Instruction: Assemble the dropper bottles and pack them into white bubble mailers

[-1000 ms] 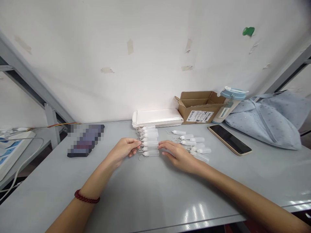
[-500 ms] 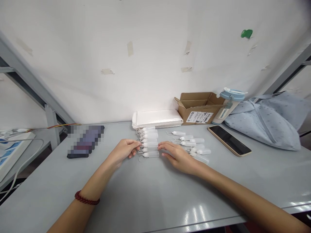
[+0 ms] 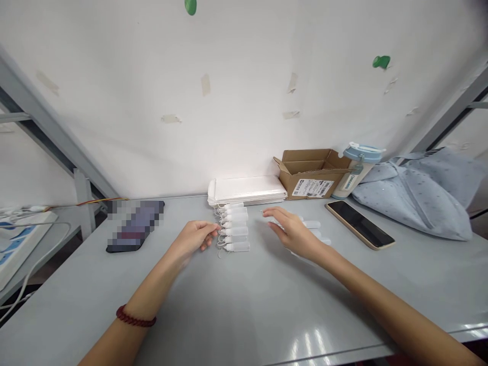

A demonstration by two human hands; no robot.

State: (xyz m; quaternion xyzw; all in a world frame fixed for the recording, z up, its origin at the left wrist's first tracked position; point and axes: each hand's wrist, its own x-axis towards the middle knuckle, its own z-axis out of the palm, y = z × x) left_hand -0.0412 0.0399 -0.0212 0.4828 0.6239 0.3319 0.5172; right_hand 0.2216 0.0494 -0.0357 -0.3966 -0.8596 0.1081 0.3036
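Small translucent dropper bottles (image 3: 235, 231) lie side by side in a column on the grey table, their narrow tips and thin looped strings pointing left. At those tips is my left hand (image 3: 196, 238), thumb and forefinger closed together by the strings; whether a string is pinched there is hidden. My right hand (image 3: 292, 231) hovers right of the column, fingers apart and nothing in them. Under and behind it are several loose bottles (image 3: 312, 224), partly covered by the hand.
Behind the column lies a stack of white envelopes (image 3: 247, 188). An open cardboard box (image 3: 310, 185), a blue-lidded cup (image 3: 354, 173) and a pale blue bag (image 3: 412, 198) stand along the wall. Phones lie right (image 3: 358, 223) and left (image 3: 137, 223); a power strip (image 3: 25, 239) is far left.
My right hand has moved right, off the ends of the lined-up bottles and over the loose ones. My left hand has stayed by the tips. The view has tilted slightly up.
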